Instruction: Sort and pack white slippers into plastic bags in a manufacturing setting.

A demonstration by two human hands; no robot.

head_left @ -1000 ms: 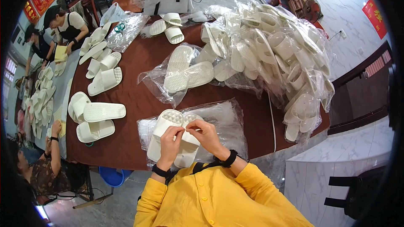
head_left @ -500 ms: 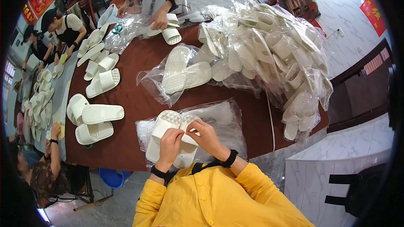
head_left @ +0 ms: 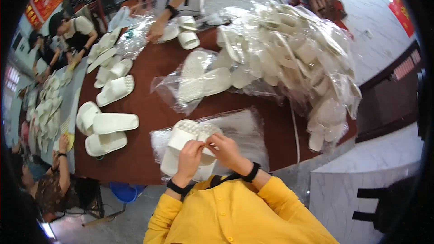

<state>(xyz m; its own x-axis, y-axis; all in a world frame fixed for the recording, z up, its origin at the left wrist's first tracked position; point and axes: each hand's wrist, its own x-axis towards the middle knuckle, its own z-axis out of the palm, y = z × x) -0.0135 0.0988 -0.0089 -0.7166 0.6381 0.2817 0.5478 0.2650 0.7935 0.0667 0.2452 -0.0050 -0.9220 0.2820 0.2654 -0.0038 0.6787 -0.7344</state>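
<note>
Desk [head_left: 144,86], one. Slippers [head_left: 179,138], two, at its six o'clock, on clear bags [head_left: 247,138]. Left hand [head_left: 190,159], right hand [head_left: 227,153]: one each, fingertips pinched over the slippers, contents too small to tell. Bucket [head_left: 124,192], one, blue, eight o'clock from them. Slippers white, broad-strapped, toes dimpled.

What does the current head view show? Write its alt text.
A person's left hand and right hand pinch close together over a pair of white slide sandals on clear plastic bags. The brown tablecloth also bears bagged slides heaped at right and loose slides at left.
</note>
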